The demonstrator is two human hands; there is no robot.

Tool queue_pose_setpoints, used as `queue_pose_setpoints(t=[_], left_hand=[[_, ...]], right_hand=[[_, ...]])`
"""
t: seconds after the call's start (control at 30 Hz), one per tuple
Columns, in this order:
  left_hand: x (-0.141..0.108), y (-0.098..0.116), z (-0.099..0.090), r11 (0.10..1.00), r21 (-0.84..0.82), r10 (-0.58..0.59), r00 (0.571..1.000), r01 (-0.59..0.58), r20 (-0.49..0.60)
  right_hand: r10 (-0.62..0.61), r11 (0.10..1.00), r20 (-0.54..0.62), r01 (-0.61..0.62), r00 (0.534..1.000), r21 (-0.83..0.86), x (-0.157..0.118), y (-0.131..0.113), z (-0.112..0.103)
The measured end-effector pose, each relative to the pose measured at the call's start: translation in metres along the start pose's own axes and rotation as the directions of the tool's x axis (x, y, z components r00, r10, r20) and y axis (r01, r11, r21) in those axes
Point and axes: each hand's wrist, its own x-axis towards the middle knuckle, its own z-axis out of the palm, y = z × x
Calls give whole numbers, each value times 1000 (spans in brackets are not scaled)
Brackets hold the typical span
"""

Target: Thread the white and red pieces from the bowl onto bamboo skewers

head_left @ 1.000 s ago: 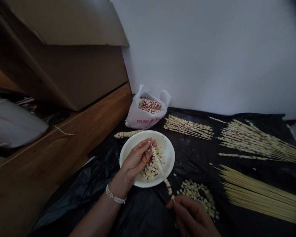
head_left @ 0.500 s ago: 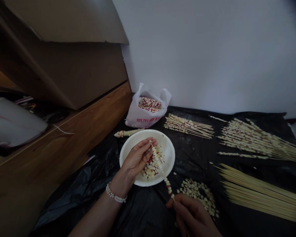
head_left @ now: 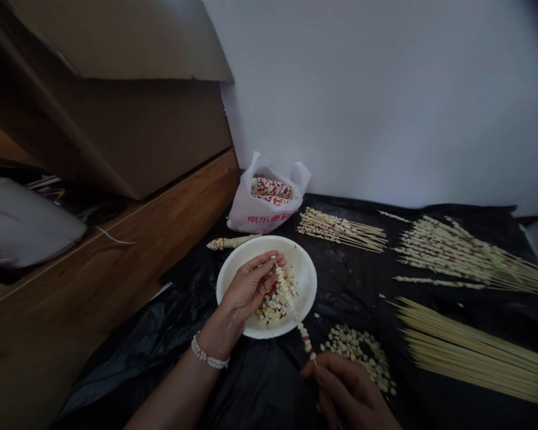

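A thin bamboo skewer [head_left: 303,335] strung with pale and dark red corn kernels slants across the near right rim of the white bowl [head_left: 311,272]. My right hand [head_left: 349,385] is closed round its lower end. At the upper tip, my left hand [head_left: 250,288] pinches a pale corn kernel [head_left: 274,257] between thumb and fingertip, above the bowl. Loose kernels [head_left: 271,309] in cream and red lie inside the bowl, partly hidden by my left hand. Beside my right hand is a pile of pale kernels [head_left: 363,352] on the black plastic sheet [head_left: 251,382].
Behind the bowl stands a white plastic bag [head_left: 262,222] with speckled corn cobs [head_left: 272,189]. A partly stripped cob [head_left: 231,241] lies by the rim. To the right are filled skewers [head_left: 443,251], a smaller bundle [head_left: 336,227] and bare skewers [head_left: 475,352]. A cardboard box [head_left: 161,125] is at left.
Both hands keep almost the same pose on the skewer and the kernel. The whole view has shifted very slightly.
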Motion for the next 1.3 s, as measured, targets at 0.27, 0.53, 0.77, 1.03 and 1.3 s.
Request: queue_pose_setpoints(t=[0.27, 0.53, 0.77, 1.03, 1.3], left_hand=[[4, -3, -5, 999, 35, 34, 999, -35, 8], [2, -2, -3, 999, 22, 27, 999, -28, 27], [5, 0, -5, 987, -116, -115, 993, 113, -12], [-8, 5, 0, 998, 51, -42, 998, 40, 36], [-6, 6, 3, 994, 29, -102, 994, 102, 23]], right_hand=[[-7, 999, 7, 7, 1000, -51, -2, -7, -2], [-4, 999, -23, 4, 1000, -37, -2, -11, -2], [20, 999, -21, -21, 1000, -45, -4, -22, -3], [17, 999, -21, -18, 1000, -49, -3, -16, -2], [13, 997, -43, -16, 999, -69, -4, -15, -1]])
